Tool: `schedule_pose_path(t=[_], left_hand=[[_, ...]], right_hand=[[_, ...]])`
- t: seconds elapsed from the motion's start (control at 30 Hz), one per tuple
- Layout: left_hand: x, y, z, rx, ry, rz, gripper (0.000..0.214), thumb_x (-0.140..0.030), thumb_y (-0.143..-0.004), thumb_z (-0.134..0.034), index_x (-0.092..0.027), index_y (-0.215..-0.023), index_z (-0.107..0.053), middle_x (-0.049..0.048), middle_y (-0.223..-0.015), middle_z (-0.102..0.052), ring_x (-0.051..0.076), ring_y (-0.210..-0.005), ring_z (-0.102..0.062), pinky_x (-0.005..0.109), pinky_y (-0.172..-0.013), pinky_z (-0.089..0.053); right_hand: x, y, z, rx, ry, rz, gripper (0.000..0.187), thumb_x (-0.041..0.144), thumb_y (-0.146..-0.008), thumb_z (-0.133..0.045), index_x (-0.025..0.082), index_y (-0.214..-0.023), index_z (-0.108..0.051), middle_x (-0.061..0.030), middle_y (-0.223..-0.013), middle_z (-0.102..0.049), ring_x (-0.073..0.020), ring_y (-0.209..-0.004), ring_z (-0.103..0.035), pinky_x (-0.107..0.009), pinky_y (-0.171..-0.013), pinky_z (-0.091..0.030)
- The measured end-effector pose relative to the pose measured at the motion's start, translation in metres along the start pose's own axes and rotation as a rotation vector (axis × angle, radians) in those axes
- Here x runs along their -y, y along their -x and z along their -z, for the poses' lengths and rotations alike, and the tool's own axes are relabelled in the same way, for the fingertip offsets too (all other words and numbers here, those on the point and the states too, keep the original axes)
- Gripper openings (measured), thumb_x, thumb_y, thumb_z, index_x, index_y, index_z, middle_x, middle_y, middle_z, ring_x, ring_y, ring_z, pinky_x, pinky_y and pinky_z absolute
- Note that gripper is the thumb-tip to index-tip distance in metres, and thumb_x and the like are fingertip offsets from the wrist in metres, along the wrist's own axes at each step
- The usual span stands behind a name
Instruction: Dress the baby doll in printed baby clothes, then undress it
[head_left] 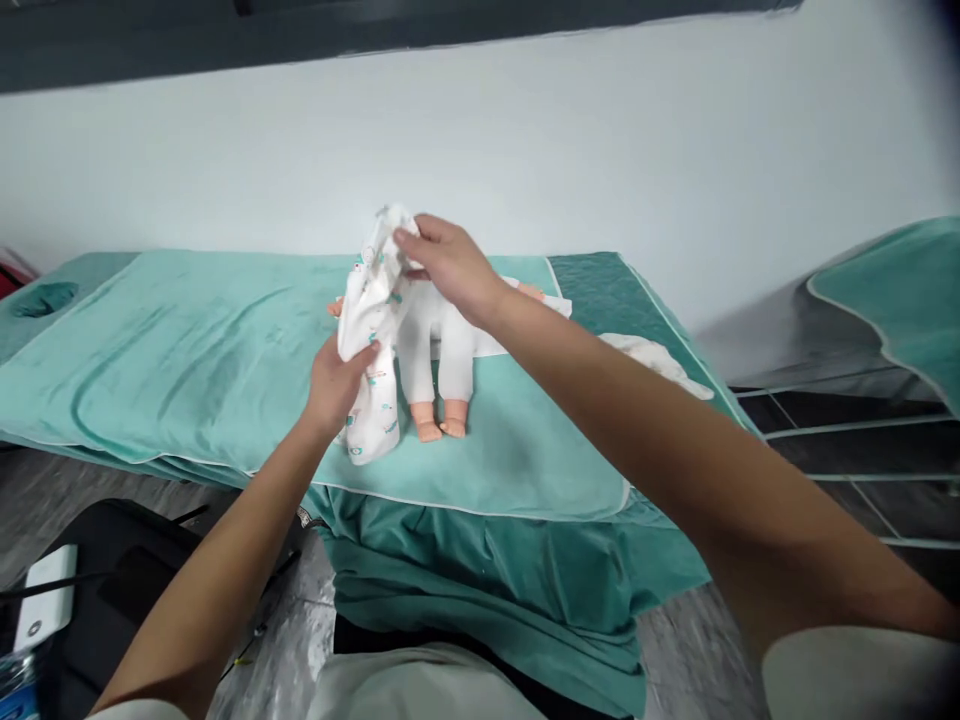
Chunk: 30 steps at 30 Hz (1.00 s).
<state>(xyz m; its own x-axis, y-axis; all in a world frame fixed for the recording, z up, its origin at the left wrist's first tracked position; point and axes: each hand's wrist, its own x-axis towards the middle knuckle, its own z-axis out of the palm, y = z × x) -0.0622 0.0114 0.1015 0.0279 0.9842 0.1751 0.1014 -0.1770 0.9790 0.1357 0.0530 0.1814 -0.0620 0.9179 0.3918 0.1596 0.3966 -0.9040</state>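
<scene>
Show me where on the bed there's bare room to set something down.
The widest free patch of green cover lies left of the patterned garment. A smaller one runs right from the doll to the cover's near corner, under the right forearm. The middle is crowded: the left hand and right hand hold the garment beside the doll; a white cloth lies farther right.

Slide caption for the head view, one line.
Left hand and right hand hold up a printed white garment beside a white-clad doll lying on a green-covered bed.
</scene>
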Motion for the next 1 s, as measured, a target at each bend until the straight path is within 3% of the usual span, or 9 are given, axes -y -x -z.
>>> schedule_pose_path(t=[0.03, 0.1, 0.2, 0.37, 0.43, 0.57, 0.7, 0.83, 1.0], left_hand=[[0.008, -0.007, 0.001, -0.108, 0.078, 0.040, 0.035, -0.034, -0.076, -0.077, -0.021, -0.106, -0.065, 0.0044, -0.098, -0.071, 0.021, -0.087, -0.068, 0.032, -0.074, -0.056], [0.021, -0.021, 0.002, -0.281, 0.204, 0.155, 0.034, -0.032, -0.076, -0.073, -0.021, -0.105, -0.059, 0.0014, -0.089, -0.067, 0.017, -0.076, -0.065, 0.031, -0.071, -0.056], [0.035, -0.033, -0.004, -0.307, 0.171, 0.306, 0.035, -0.027, -0.074, -0.068, -0.019, -0.106, -0.057, 0.0037, -0.092, -0.066, 0.020, -0.082, -0.068, 0.037, -0.079, -0.059], [0.044, -0.024, -0.031, -0.261, -0.230, -0.081, 0.057, -0.024, -0.080, -0.069, -0.021, -0.135, -0.053, 0.0137, -0.152, -0.048, 0.028, -0.147, -0.044, 0.044, -0.123, -0.037], [0.045, -0.022, -0.047, -0.082, -0.129, 0.007, 0.052, -0.033, -0.088, -0.066, -0.023, -0.138, -0.053, 0.0124, -0.152, -0.052, 0.027, -0.144, -0.049, 0.044, -0.123, -0.038], [0.050, -0.035, -0.079, 0.102, 0.187, 0.378, 0.051, -0.045, -0.085, -0.075, -0.022, -0.128, -0.062, 0.0122, -0.132, -0.070, 0.030, -0.122, -0.067, 0.046, -0.108, -0.053], [0.053, -0.057, -0.095, 0.195, 0.440, 0.487, 0.054, -0.047, -0.082, -0.078, -0.019, -0.126, -0.065, 0.0138, -0.121, -0.075, 0.029, -0.106, -0.074, 0.043, -0.097, -0.059], [0.036, -0.076, -0.080, 0.243, 0.466, 0.498, 0.051, -0.043, -0.081, -0.079, -0.016, -0.122, -0.067, 0.0161, -0.112, -0.077, 0.027, -0.092, -0.075, 0.040, -0.084, -0.062], [0.014, -0.110, -0.010, 0.233, 0.347, 0.552, 0.042, -0.045, -0.081, -0.077, -0.016, -0.110, -0.071, 0.0139, -0.095, -0.077, 0.027, -0.080, -0.074, 0.041, -0.071, -0.063]], right_hand=[[-0.017, -0.003, 0.000, 0.018, 0.069, -0.046, 0.033, 0.051, -0.097, -0.063, 0.020, -0.087, -0.057, -0.0023, -0.088, -0.065, -0.0171, -0.087, -0.064, -0.031, -0.080, -0.056], [-0.046, -0.005, 0.001, 0.260, 0.230, -0.213, 0.036, 0.053, -0.094, -0.067, 0.018, -0.086, -0.060, -0.0051, -0.084, -0.069, -0.0175, -0.074, -0.064, -0.032, -0.071, -0.054], [-0.074, -0.005, 0.010, 0.475, 0.362, -0.286, 0.030, 0.047, -0.093, -0.067, 0.017, -0.094, -0.064, -0.0044, -0.077, -0.071, -0.0168, -0.062, -0.062, -0.035, -0.075, -0.054], [-0.122, -0.042, 0.048, -0.070, 0.578, -0.029, 0.030, 0.040, -0.091, -0.063, 0.020, -0.113, -0.062, -0.0114, -0.116, -0.067, -0.0267, -0.102, -0.064, -0.046, -0.100, -0.051], [-0.151, -0.062, 0.067, -0.210, 0.650, 0.015, 0.049, 0.047, -0.085, -0.069, 0.019, -0.125, -0.059, -0.0166, -0.134, -0.058, -0.0327, -0.120, -0.058, -0.052, -0.108, -0.047], [-0.197, -0.090, 0.098, -0.183, 0.651, -0.243, 0.092, 0.066, -0.081, -0.069, 0.013, -0.149, -0.038, -0.0234, -0.142, -0.054, -0.0394, -0.132, -0.054, -0.056, -0.113, -0.042], [-0.204, -0.108, 0.110, 0.006, 0.625, -0.460, 0.109, 0.081, -0.084, -0.058, 0.011, -0.159, -0.023, -0.0259, -0.144, -0.057, -0.0409, -0.132, -0.057, -0.054, -0.114, -0.043], [-0.193, -0.128, 0.103, 0.066, 0.626, -0.504, 0.101, 0.084, -0.083, -0.056, 0.013, -0.153, -0.039, -0.0245, -0.152, -0.052, -0.0420, -0.136, -0.054, -0.056, -0.113, -0.045], [-0.173, -0.159, 0.054, 0.131, 0.555, -0.470, 0.094, 0.082, -0.084, -0.057, 0.017, -0.150, -0.044, -0.0231, -0.150, -0.054, -0.0407, -0.129, -0.059, -0.058, -0.106, -0.051]])
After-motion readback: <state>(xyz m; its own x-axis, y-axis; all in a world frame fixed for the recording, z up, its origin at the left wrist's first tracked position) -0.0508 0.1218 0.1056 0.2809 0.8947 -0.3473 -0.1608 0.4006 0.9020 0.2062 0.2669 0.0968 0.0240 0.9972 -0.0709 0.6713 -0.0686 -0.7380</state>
